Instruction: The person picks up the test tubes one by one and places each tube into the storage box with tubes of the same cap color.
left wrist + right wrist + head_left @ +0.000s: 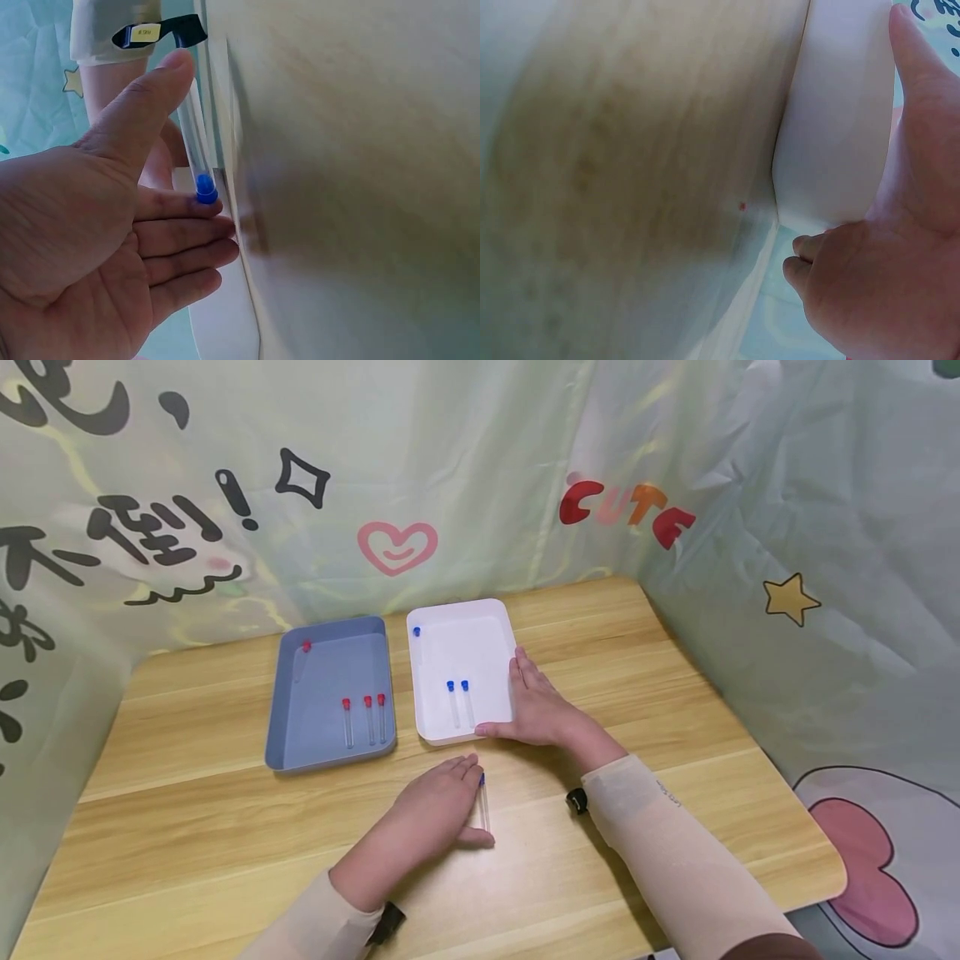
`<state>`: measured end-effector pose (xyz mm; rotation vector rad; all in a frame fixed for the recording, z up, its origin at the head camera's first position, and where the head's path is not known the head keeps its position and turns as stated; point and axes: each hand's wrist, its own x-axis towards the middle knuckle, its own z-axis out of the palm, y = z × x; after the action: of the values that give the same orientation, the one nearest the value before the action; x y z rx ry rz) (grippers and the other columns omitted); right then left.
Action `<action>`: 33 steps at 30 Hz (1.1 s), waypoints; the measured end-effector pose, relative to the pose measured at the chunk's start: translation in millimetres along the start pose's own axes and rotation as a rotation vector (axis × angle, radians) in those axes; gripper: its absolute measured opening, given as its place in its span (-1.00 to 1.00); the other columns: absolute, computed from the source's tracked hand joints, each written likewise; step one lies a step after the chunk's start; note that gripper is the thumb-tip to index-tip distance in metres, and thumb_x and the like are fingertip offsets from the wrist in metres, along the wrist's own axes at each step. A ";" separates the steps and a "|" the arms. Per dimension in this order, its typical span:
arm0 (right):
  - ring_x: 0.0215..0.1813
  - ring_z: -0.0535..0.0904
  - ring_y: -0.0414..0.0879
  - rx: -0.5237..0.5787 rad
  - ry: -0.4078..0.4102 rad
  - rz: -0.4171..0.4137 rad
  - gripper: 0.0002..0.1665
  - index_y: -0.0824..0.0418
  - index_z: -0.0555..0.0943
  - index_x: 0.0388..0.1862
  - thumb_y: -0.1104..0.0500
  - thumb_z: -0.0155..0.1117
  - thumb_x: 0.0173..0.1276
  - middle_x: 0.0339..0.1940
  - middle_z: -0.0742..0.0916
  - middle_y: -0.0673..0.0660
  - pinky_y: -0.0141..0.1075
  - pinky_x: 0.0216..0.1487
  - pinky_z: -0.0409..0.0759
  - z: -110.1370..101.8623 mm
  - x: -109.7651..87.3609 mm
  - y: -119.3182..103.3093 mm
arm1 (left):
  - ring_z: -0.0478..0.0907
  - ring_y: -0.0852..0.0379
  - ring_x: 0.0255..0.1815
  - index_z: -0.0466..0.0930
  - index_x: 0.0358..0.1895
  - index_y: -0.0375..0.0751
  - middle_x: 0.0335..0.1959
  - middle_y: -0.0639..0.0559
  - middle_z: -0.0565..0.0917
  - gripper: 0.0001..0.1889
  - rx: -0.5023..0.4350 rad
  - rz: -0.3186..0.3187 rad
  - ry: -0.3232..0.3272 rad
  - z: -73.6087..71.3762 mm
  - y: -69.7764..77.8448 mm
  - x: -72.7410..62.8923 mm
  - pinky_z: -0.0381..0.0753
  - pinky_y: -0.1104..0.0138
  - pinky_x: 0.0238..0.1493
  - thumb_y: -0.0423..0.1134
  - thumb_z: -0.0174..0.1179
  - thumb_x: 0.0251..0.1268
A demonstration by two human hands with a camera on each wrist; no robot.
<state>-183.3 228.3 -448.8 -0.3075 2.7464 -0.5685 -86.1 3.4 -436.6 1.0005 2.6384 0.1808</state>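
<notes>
A clear test tube with a blue cap (pixel 206 187) stands lengthwise between the thumb and index finger of my left hand (pixel 435 806), which is low over the table in front of the trays. The thumb is at the clear end, the index fingertip at the cap; the other fingers lie fairly straight. My right hand (pixel 543 710) holds the front right corner of the white tray (pixel 487 643), thumb at the front rim and fingers along the right side. In this tray lie several tubes with blue caps (pixel 465 686), two side by side near the front.
Left of the white tray sits a blue-grey tray (pixel 322 656) holding several tubes with red caps (pixel 367 702). Both stand toward the back of the wooden table (pixel 225 827). A printed curtain (pixel 465 460) hangs close behind and at the right.
</notes>
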 end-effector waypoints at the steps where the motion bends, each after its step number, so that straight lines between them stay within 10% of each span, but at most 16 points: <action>1: 0.89 -0.44 0.11 0.003 0.001 0.000 0.74 0.41 -0.38 0.78 -0.66 0.35 0.25 0.84 -0.39 0.26 0.07 0.89 -0.14 0.0 0.1 0.0 | 0.40 -0.17 0.69 0.43 0.56 -0.40 0.64 -0.30 0.45 0.08 -0.005 0.004 0.004 -0.5 -0.6 -0.6 0.36 0.08 0.74 0.38 0.47 0.21; 33: 0.89 -0.42 0.14 0.014 0.007 -0.001 0.73 0.42 -0.37 0.78 -0.63 0.37 0.27 0.84 -0.39 0.26 0.11 0.89 -0.10 -0.1 -2.0 -1.6 | 0.45 -0.18 0.65 0.39 0.62 -0.30 0.61 -0.21 0.51 0.09 -0.174 0.007 0.102 -28.4 -33.7 -26.0 0.44 -0.06 0.68 0.32 0.55 0.17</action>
<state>-181.3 227.5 -447.5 -0.3035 2.7484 -0.5898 -98.2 -39.3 -411.1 0.9664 2.6549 0.4663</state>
